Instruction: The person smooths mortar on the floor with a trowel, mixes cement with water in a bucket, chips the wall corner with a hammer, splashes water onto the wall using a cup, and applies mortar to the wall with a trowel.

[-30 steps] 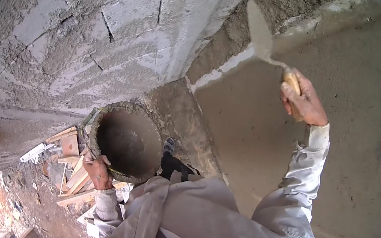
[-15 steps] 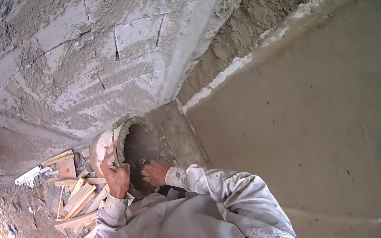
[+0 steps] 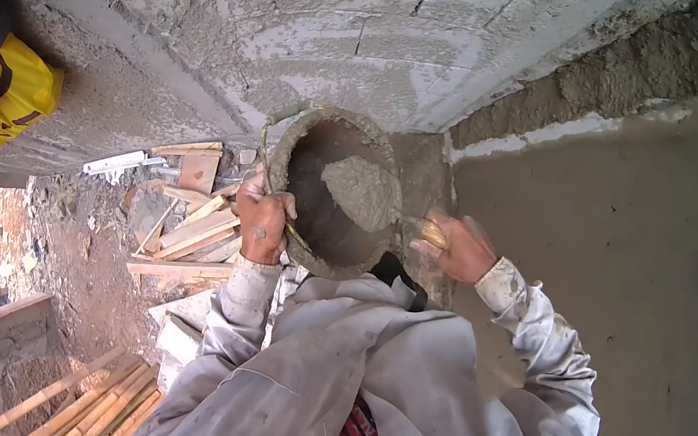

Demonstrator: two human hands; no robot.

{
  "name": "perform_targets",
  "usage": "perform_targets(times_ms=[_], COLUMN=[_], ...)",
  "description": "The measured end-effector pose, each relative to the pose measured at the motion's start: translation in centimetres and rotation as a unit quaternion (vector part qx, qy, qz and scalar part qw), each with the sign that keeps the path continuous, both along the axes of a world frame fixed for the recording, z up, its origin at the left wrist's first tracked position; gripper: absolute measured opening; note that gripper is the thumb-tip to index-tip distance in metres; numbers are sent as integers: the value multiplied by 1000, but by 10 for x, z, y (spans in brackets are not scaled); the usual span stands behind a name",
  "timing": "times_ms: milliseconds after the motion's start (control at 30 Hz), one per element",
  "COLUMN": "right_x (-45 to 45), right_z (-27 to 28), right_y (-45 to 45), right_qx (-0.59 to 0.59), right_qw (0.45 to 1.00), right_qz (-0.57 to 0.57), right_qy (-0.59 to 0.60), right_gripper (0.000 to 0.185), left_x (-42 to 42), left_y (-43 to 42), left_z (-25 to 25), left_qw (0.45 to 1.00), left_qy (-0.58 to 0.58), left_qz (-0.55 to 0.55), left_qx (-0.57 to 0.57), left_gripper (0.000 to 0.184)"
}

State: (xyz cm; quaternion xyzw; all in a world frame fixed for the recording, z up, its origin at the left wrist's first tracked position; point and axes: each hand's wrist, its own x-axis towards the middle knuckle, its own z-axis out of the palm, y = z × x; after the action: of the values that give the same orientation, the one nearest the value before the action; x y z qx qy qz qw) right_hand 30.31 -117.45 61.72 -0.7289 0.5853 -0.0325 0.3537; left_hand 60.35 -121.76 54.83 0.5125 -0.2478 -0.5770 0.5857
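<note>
A mortar-crusted bucket (image 3: pixel 285 150) is in front of my body, its mouth facing up towards me. My left hand (image 3: pixel 263 222) is closed on its near left rim, beside the thin wire handle (image 3: pixel 266 144). My right hand (image 3: pixel 466 249) grips the handle of a trowel (image 3: pixel 431 233) at the bucket's right side. A heap of wet grey mortar (image 3: pixel 361 190) lies on the trowel's blade over the bucket's mouth and hides most of the blade. The inside of the bucket is dark and coated with mortar.
A rough block wall (image 3: pixel 352 34) rises ahead; a smooth plastered surface (image 3: pixel 593 250) fills the right. Wood scraps (image 3: pixel 199 230) lie left of the bucket, with wooden poles (image 3: pixel 96 407) at lower left. A yellow and black bag (image 3: pixel 20 89) is at far left.
My right hand has come out of the bucket to the right, bringing up the mortar-loaded trowel. My left hand stays on the rim. The view has turned, showing more of the left side.
</note>
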Motion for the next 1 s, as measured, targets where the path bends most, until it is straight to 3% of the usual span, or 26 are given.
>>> perform_targets(times_ms=[100, 167, 200, 333, 433, 500, 567, 600, 700, 767, 833, 867, 900, 1000], right_x=[-14, -25, -34, -84, -155, -223, -306, -336, -348, -319, -270, -242, -226, -149], right_z=[74, 125, 152, 227, 248, 246, 250, 259, 316, 336, 325, 318, 293, 184], right_y=[-13, -18, -20, -34, -55, -73, -90, -91, -63, -40, -27, -25, -27, -40], right_qx=[-1, -50, -77, -64, 146, 217, 173, 62, -185, -239, -231, -226, -242, -165], right_qw=[1000, 998, 996, 996, 981, 947, 933, 913, 853, 856, 892, 906, 927, 962], right_qz=[16, 27, 31, 53, -75, -168, -277, -394, -483, -459, -382, -341, -230, -52], right_qy=[15, 21, 31, 14, -106, -168, -153, -82, -68, -9, 68, 109, 172, 214], right_gripper=[37, 38, 39, 43, 39, 39, 40, 39, 32, 30, 36, 40, 43, 34], left_x=[-2, -1, 5, 5, -12, -20, -18, -16, -19, -27, -38, -39, -40, -64], left_y=[-1, 0, -2, -7, -9, -12, -9, -6, -5, -7, -11, -12, -14, -12], left_z=[-10, -20, -36, -50, -44, -41, -42, -43, -45, -39, -38, -43, -45, -10], left_qw=[1000, 999, 998, 995, 993, 993, 994, 994, 996, 995, 995, 995, 995, 995], left_qy=[-20, -37, -59, -100, -100, -97, -106, -98, -83, -90, -83, -94, -103, -83], left_qz=[13, 15, -12, 16, 63, 72, 40, 38, 35, 36, 48, 31, 16, 11], left_qx=[-5, -15, -14, -12, -7, -7, -5, -4, 1, 8, 9, 4, -2, -46], left_gripper=[54, 33, 45, 39, 39, 39, 40, 42, 45, 48, 49, 36, 26, 35])
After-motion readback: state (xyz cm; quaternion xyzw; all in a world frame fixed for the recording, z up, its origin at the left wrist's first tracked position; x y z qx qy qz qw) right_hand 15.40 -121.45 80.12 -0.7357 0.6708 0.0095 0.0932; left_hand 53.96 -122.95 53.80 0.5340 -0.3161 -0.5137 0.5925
